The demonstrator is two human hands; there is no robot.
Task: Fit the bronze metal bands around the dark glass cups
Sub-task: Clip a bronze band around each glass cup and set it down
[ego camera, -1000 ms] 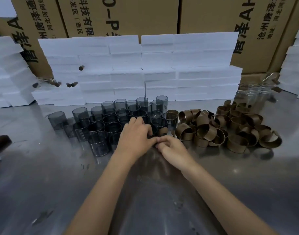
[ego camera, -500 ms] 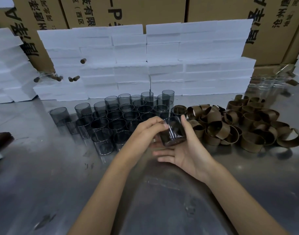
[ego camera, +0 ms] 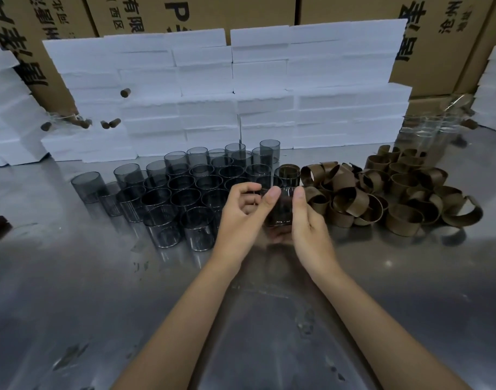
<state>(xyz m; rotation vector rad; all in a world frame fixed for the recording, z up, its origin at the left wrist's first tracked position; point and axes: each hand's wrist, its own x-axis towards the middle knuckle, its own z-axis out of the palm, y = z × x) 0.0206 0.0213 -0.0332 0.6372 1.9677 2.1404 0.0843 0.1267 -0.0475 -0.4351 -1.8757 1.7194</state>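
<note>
Held cup: one dark glass cup (ego camera: 280, 206) is up off the desk (ego camera: 381, 291), between both hands, just in front of the cup cluster.
Left hand: left hand (ego camera: 241, 215) has its thumb on the cup's near rim; the other fingers curl behind it, contact not clear.
Right hand: right hand (ego camera: 308, 226) cradles the cup from the right side and beneath, fingers bent round it.
Band on held cup: cannot tell; the glass is dark and partly hidden by fingers.
Cup stock: cluster of dark cups (ego camera: 184, 192) stands upright, packed closely, left of the hands. All look empty.
Banded example: one banded cup (ego camera: 289, 175) at the cluster's right edge carries a bronze band.
Band stock: heap of bronze bands (ego camera: 396, 198) lies loose on the desk to the right, many open and curled, interlocked.
Background: white foam blocks (ego camera: 241, 94) stacked behind, cardboard cartons (ego camera: 213, 15) further back.
Risk 1: held cup could slip, since the grip is light on smooth glass.
Risk 2: a hand returning left could tip neighbouring cups, as they stand almost touching.
Risk 3: pulling one band may drag tangled neighbours off the heap.
</note>
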